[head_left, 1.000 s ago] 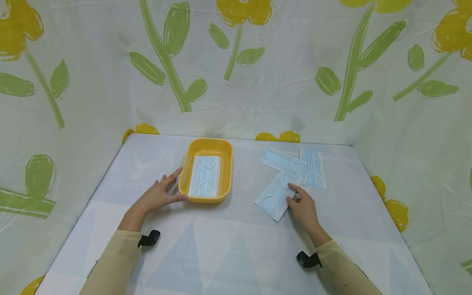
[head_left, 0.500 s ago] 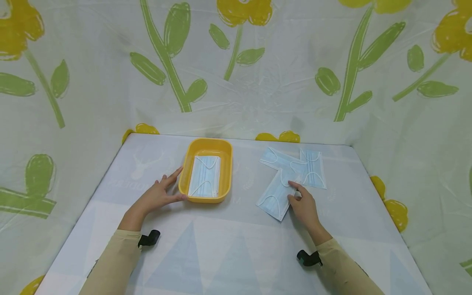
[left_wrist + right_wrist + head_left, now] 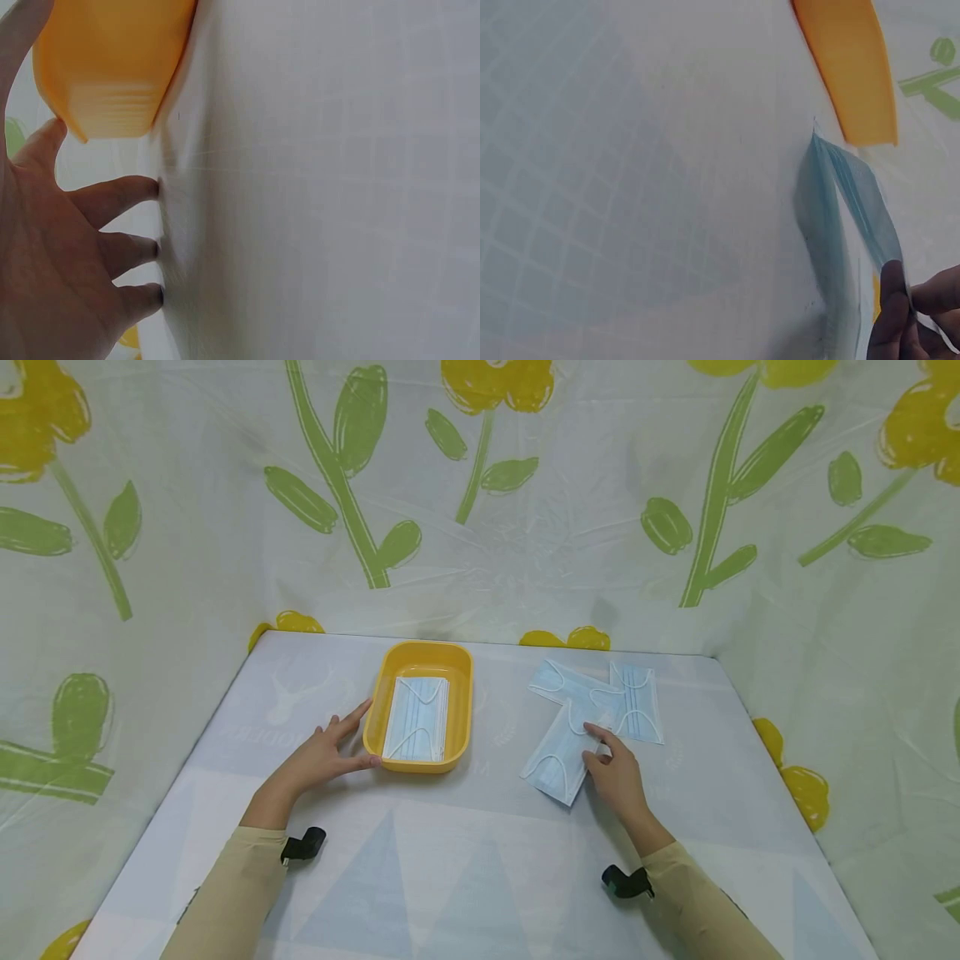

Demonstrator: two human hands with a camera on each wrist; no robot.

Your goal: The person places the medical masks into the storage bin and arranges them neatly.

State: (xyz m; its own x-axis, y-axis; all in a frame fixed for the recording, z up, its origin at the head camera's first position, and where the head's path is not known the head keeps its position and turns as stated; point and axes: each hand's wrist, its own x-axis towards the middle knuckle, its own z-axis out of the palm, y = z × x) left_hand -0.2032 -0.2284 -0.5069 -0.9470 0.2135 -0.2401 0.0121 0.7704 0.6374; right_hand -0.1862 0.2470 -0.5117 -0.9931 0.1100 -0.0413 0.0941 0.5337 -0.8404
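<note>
A pale blue mask (image 3: pixel 557 757), right of the yellow tray (image 3: pixel 422 662), is pinched at its right edge between thumb and fingers of the right hand (image 3: pixel 618 781). Two further masks (image 3: pixel 637 703) lie just beyond it on the table (image 3: pixel 480 860). The left hand (image 3: pixel 322 756), fingers spread, touches the tray's left side; stacked masks (image 3: pixel 417 718) lie inside.

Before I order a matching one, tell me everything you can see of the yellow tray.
The yellow tray is open-topped, rectangular with rounded corners, walled and rimmed, and looks like smooth plastic. It sits upright on the table, its longer sides running away from the person. Light-blue face masks lie stacked inside, towards its near end. The left hand touches its left side and near-left corner. The left wrist view shows what look like faint ridges outside.
</note>
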